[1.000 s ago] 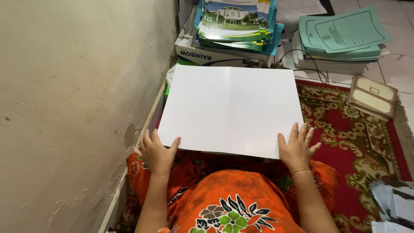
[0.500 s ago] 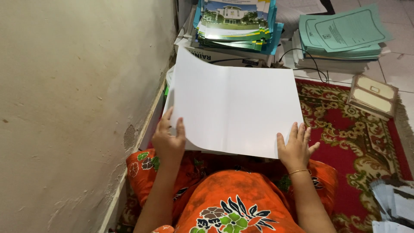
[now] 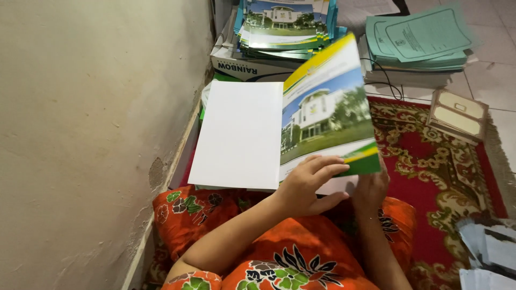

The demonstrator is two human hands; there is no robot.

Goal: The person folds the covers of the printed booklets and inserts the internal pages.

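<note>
A large sheet is folded over, its printed side (image 3: 328,118) up, showing a white building, lawn and sky with yellow and green bands. My left hand (image 3: 309,182) reaches across and lies on the flap's lower edge, fingers spread on top. Partly hidden behind the flap's lower right corner, my right hand (image 3: 372,188) holds it from beneath. A plain white sheet (image 3: 236,134) lies flat just left of the fold, over my lap in orange flowered cloth (image 3: 279,258).
A cream wall (image 3: 91,134) runs along the left. Ahead, a stack of printed covers (image 3: 285,27) sits on a cardboard box (image 3: 242,67). Teal folders (image 3: 419,37) are piled at the back right. A small box (image 3: 457,114) and loose papers (image 3: 489,249) lie on the red patterned carpet (image 3: 430,172).
My left hand lifted the sheet's left side and swung it over to the right, turning the printed side up. My right hand stayed at the lower right corner.
</note>
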